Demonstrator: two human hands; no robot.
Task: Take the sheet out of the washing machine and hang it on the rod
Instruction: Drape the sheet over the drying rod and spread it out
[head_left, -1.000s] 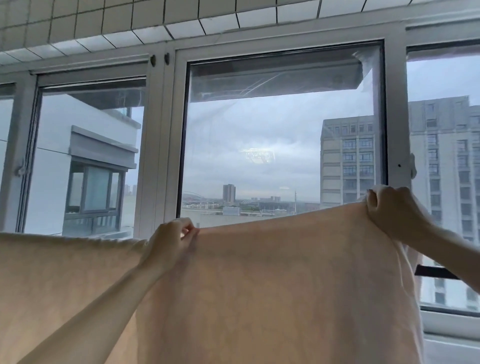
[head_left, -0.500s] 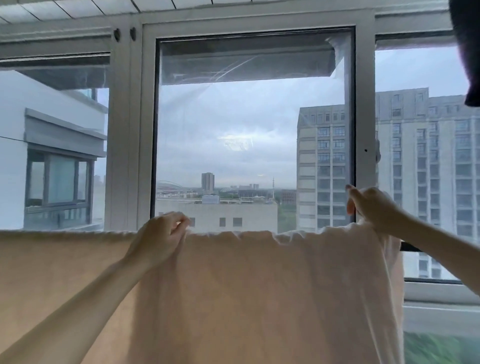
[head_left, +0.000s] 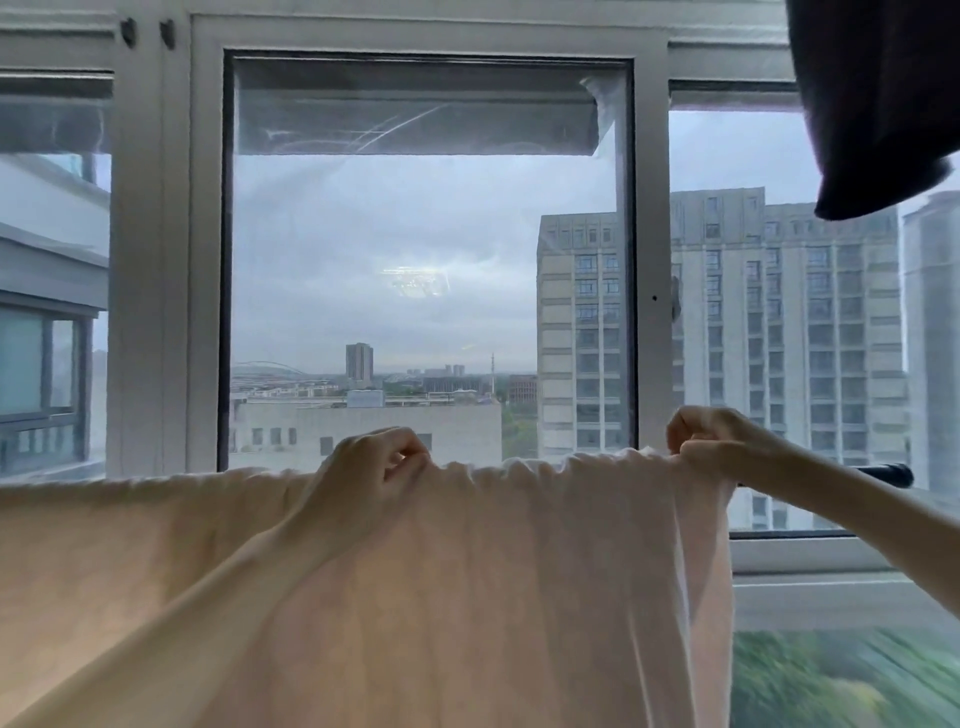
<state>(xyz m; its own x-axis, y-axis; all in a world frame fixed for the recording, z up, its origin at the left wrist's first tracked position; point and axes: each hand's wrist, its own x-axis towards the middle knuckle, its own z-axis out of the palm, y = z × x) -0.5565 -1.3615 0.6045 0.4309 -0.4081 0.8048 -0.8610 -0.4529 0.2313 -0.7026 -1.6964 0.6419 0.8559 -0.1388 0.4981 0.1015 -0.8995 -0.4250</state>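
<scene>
Backlit by overcast daylight through window (head_left: 431, 260), glare spot on glass, lower-right corner motion-blurred

Pale sheet (head_left: 467, 597) draped over dark rod (head_left: 883, 474).

Both bare forearms reach up and forward. The left hand (head_left: 371, 470) has its fingers curled, pinching the gathered top edge of the pale peach fabric sheet (head_left: 467, 597) between thumb and fingertips. The right hand (head_left: 714, 439) pinches the same edge near its right end, knuckles up.
</scene>
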